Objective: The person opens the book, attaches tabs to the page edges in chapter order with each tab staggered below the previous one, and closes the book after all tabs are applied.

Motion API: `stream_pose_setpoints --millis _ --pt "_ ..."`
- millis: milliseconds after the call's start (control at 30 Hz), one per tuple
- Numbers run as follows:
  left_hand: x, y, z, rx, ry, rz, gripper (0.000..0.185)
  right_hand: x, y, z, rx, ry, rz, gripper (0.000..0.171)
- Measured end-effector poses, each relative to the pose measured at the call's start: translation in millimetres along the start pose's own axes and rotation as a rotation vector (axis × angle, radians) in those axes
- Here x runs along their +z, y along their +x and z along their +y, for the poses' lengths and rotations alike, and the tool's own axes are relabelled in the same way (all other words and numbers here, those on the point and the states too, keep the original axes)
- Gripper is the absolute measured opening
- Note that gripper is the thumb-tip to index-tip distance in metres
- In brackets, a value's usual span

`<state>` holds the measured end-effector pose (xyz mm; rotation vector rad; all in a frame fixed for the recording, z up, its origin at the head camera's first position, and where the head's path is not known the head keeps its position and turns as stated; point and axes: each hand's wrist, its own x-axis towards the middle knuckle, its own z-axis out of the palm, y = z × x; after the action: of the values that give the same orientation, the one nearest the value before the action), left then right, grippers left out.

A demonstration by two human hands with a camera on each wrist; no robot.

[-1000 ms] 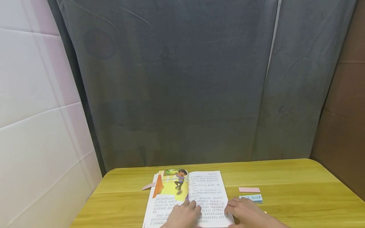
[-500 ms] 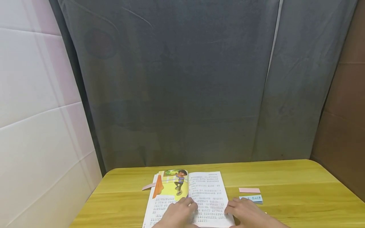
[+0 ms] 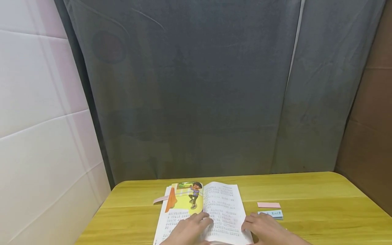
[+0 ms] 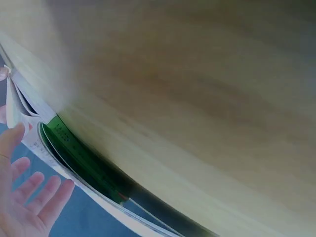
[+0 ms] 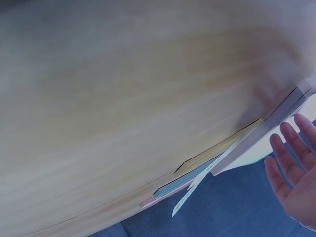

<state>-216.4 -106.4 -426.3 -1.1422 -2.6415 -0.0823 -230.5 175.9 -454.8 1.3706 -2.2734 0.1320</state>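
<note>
Right page (image 3: 225, 204) has lifted — both hands' fingers (image 3: 202, 219) touch its lower part.

The book (image 3: 202, 212) shows white text pages and a yellow illustration, beside pink (image 3: 268, 205) and blue (image 3: 271, 213) notes.

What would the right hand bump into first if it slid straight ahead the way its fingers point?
Probably the open book: the right hand points up-left at its right page edge, fingertips about touching it.

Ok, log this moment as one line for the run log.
left hand flat on open book | right hand at right page edge | pink slip, blue slip beside on table
</note>
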Motion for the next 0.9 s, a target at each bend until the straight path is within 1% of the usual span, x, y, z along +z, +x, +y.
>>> stream_pose_setpoints --millis 100,200,300,433,567,767,800,900 --pt "-1.6 -2.1 1.0 0.032 0.044 0.025 0.046 -1.1 0.0 0.0 0.01 0.021 -0.01 0.041" --pt "-1.6 -3.9 1.4 0.057 0.068 0.025 0.045 -2.0 -0.2 -0.1 0.014 0.046 -0.025 0.04" --pt "1.3 -6.4 0.2 0.109 0.14 0.053 0.049 -2.2 -0.5 0.2 0.009 0.047 -0.03 0.04" --pt "6.2 -8.8 -1.5 0.172 0.303 0.157 0.064 -1.2 -0.5 1.1 0.011 0.032 -0.024 0.043" --pt "8.0 -9.3 -1.8 0.168 0.392 0.224 0.077 -0.2 -0.5 1.5 0.017 0.027 -0.021 0.044" --pt "8.4 -7.9 -2.0 0.173 0.431 0.333 0.081 -1.0 0.1 0.3 0.029 0.028 -0.043 0.043" --pt "8.0 -7.8 -2.0 0.174 0.429 0.343 0.081 -1.2 0.3 0.0 0.031 0.027 -0.049 0.043" --pt "5.8 -8.6 -1.4 0.163 0.423 0.331 0.083 -1.9 0.7 -0.7 0.04 0.033 -0.059 0.044"
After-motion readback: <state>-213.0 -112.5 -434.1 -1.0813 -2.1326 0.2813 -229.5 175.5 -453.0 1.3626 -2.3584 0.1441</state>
